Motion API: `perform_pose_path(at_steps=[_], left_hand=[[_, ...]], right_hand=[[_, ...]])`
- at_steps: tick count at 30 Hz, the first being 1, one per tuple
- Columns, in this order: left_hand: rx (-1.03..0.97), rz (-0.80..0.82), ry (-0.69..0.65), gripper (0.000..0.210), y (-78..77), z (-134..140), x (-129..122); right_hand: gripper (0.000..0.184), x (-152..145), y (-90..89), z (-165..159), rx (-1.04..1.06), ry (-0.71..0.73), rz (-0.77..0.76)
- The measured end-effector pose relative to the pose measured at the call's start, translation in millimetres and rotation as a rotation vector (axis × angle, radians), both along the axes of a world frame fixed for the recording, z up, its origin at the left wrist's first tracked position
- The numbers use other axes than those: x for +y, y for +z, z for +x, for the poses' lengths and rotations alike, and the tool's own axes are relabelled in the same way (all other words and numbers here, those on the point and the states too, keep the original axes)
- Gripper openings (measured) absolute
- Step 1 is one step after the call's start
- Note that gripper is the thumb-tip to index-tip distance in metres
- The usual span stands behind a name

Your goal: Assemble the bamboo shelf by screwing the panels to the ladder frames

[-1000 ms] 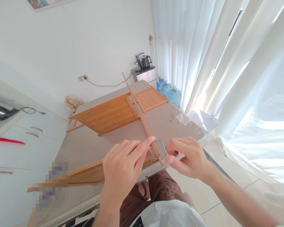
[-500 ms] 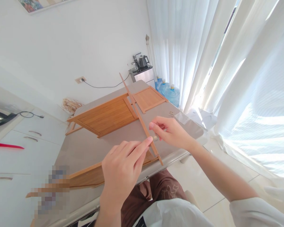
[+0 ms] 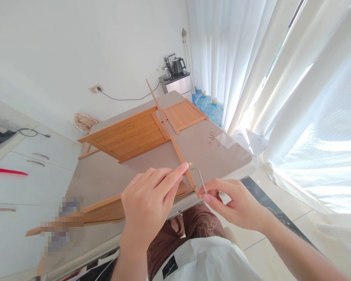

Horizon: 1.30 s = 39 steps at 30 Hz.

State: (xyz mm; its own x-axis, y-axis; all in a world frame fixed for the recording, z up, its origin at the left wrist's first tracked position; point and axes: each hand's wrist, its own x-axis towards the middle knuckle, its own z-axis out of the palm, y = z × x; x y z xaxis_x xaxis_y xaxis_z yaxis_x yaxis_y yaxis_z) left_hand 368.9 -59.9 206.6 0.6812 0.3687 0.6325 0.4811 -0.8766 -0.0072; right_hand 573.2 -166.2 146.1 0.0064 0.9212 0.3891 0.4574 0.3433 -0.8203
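Note:
A narrow wooden strip (image 3: pixel 175 145) runs slantwise over the table, its near end by my hands. My left hand (image 3: pixel 152 197) is closed on this strip near that end, with the index fingertip lying along its top edge. A bent silver hex key (image 3: pixel 199 176) is pinched between the thumb and fingers of my right hand (image 3: pixel 234 201). The key's short end meets the strip's right side just beside my left fingertip; what it sits in is too small to make out. A wooden panel (image 3: pixel 131 136) stands left of the strip, and a second panel (image 3: pixel 105 210) lies partly behind my left hand.
Several small screws (image 3: pixel 211 137) lie on the grey tabletop (image 3: pixel 201 150) beside a clear plastic bag (image 3: pixel 226 139). Another wooden panel (image 3: pixel 185 114) lies farther back. A small cabinet with a kettle (image 3: pixel 178 65) and water bottles (image 3: pixel 212 111) stand beyond the table.
My right hand has moved down toward the table's near edge, and the long arm of the hex key now shows, angled toward me. My left hand keeps its hold on the strip.

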Motion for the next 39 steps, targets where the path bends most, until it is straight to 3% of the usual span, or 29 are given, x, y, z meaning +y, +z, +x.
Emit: perform_pose_path(at_steps=[4, 7, 12, 16, 19, 23, 29, 33, 37, 39], left_hand=[[-0.003, 0.002, 0.004, 0.035, -0.5, 0, 0], [-0.009, -0.001, 0.001, 0.035, -0.7, 0, -1], [-0.005, -0.032, -0.006, 0.036, 0.3, 0, -2], [-0.004, -0.03, -0.009, 0.037, 1.3, 0, -2], [-0.003, -0.034, -0.013, 0.034, 1.6, 1, -1], [-0.011, -0.019, -0.014, 0.035, 1.0, 1, -1], [-0.018, 0.008, -0.021, 0.035, -1.6, 0, 1], [-0.026, 0.031, -0.018, 0.036, -1.7, 1, 1], [-0.017, 0.011, -0.012, 0.033, -0.8, 1, 0], [-0.018, 0.004, -0.011, 0.033, -0.8, 1, 0]], right_hand=[[0.022, 3, 18.5, 5, -0.063, -0.012, 0.19], [0.028, 16, 37.1, 8, -0.05, -0.104, 0.247], [0.011, 56, 54.0, 10, 0.009, -0.197, 0.295], [0.015, 83, 47.8, 12, 0.092, -0.136, 0.2], [0.026, 88, 36.9, 15, 0.176, -0.097, 0.085], [0.032, 76, 17.3, 16, 0.187, -0.102, -0.025], [0.019, 35, -7.2, 10, 0.126, -0.036, -0.136], [0.009, 8, -5.0, 5, 0.034, -0.013, -0.05], [0.003, 5, 5.6, 5, -0.042, 0.023, 0.217], [0.012, 12, 14.2, 5, -0.051, -0.008, 0.353]])
